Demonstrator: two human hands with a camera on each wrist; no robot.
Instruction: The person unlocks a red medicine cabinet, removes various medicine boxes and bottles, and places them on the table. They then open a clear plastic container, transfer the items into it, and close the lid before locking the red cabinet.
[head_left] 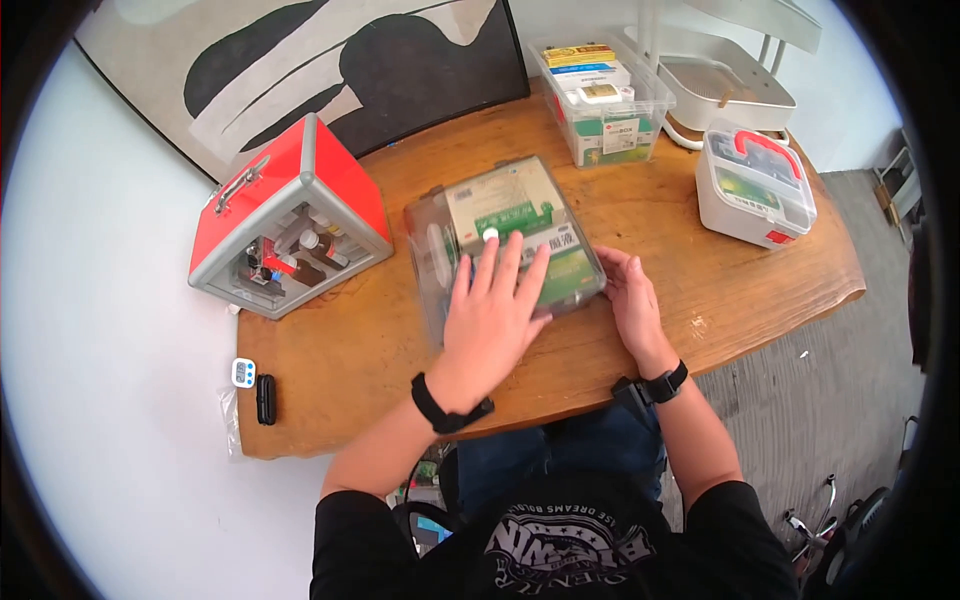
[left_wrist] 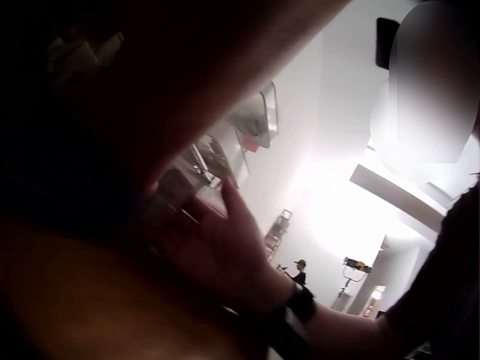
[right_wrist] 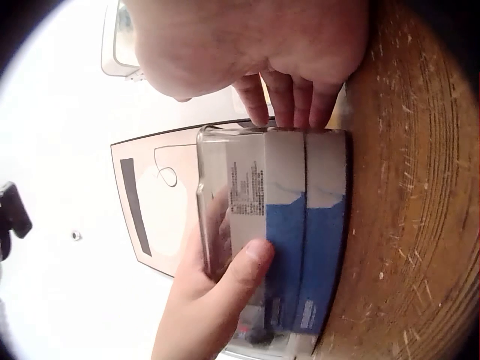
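Left hand: palm down, fingers straight and spread on the case lid, thumb down on the near wall; left hand (head_left: 490,325) curls round nothing.
Right hand: fingers extended, loosely bent, at the case's right end; right hand (head_left: 635,305) grips nothing, firm contact hard to tell.
Clear case: lid on, lying on the table under the left hand, right end beside the right hand; clear case (head_left: 420,250) slightly angled.
Case contents: cream-and-green box (head_left: 505,205) beyond the left fingertips; green box (head_left: 572,275) between the hands; blue-and-white boxes (right_wrist: 289,247) behind the near wall, by the left thumb.
Red display case: left of the left hand, apart; red display case (head_left: 345,170) has brown bottles (head_left: 318,245) inside.
Timer, black pouch: near table edge, left of the left hand; white timer (head_left: 243,373) just beside black pouch (head_left: 266,400).
Clear bin: beyond the right hand; clear bin (head_left: 650,125) holds cartons.
White kit box: right of the right hand, well apart; white kit box (head_left: 725,205) has a red handle.
Table: wooden, under both hands; table (head_left: 340,370) scuffed.
Framed picture: beyond the left hand, at the wall; framed picture (head_left: 350,60).
Wristbands: black, one per wrist; left wristband (head_left: 440,405), right wristband (head_left: 665,383).
Left wrist view: dark, blurred.
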